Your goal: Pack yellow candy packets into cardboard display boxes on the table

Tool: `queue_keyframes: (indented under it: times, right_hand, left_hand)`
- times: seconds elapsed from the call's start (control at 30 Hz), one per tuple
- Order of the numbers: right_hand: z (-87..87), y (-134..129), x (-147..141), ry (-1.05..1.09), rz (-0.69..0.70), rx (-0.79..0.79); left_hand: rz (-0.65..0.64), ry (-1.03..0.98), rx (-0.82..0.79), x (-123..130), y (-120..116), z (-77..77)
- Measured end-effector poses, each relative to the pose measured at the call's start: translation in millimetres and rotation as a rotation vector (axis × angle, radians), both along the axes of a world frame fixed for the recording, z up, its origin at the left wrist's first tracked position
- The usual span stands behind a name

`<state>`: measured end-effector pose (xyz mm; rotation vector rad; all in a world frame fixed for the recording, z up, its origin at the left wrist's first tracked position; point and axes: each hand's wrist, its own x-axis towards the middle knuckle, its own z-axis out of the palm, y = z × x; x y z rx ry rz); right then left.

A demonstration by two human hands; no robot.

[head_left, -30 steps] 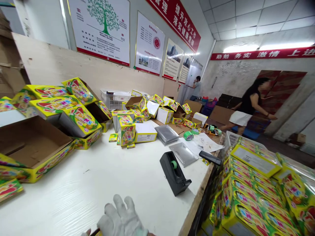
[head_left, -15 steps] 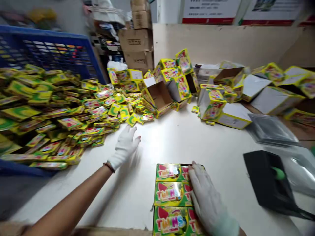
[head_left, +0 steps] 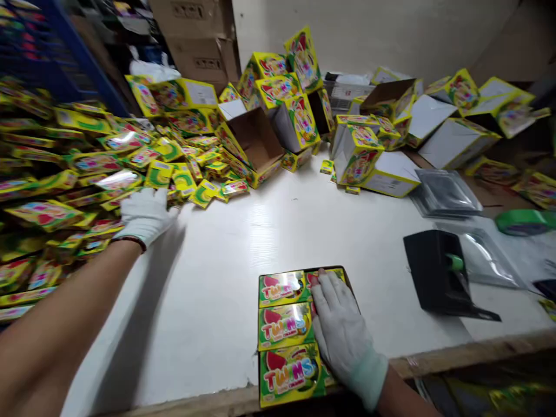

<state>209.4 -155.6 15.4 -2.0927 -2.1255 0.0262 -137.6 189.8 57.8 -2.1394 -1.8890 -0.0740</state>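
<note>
My left hand (head_left: 145,215), in a white glove, is at the near edge of a heap of small yellow-green candy boxes (head_left: 93,162). Its fingers reach onto the boxes with the thumb held apart, and nothing shows in its grip. My right hand (head_left: 341,324), gloved too, lies flat with fingers stretched over the right side of a dark-rimmed tray (head_left: 346,277). In this tray, near the table's front edge, sit rows of candy boxes marked TWINS (head_left: 286,324). The palm covers part of the right column.
Open display cartons (head_left: 260,139) stand stacked at the back, with more cartons (head_left: 456,145) to the right. A black tape dispenser (head_left: 434,272), clear plastic sheets (head_left: 447,188) and a green tape roll (head_left: 525,222) lie at right. A blue crate (head_left: 78,52) is far left.
My left hand has moved left from the bare tabletop onto the heap's edge. My right hand stays on the tray's boxes. The view has tilted down and turned slightly right.
</note>
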Motion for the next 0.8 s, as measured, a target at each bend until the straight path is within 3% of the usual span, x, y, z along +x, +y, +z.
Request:
queue_keyframes:
  times: [0.2,0.4,0.57,0.8]
  right_hand:
    - [12.7,8.7,1.1,0.037,-0.049,-0.066]
    - [13.7,15.2,-0.3,0.042,-0.055,-0.145]
    - [5.9,9.0,-2.7,0.021,-0.077,-0.082]
    - [-6.8,6.3,-1.2,-0.009,-0.038,0.018]
  left_hand:
    - [0.103,0.153,-0.018,3.7,26.3,-8.9]
    - [0.068,0.122,0.013,1.2,32.3,-4.0]
    - [0.059,-0.061,-0.15,-12.6,15.0,1.5]
    - [0.034,-0.179,-0.077,-0.5,-23.5,-4.2]
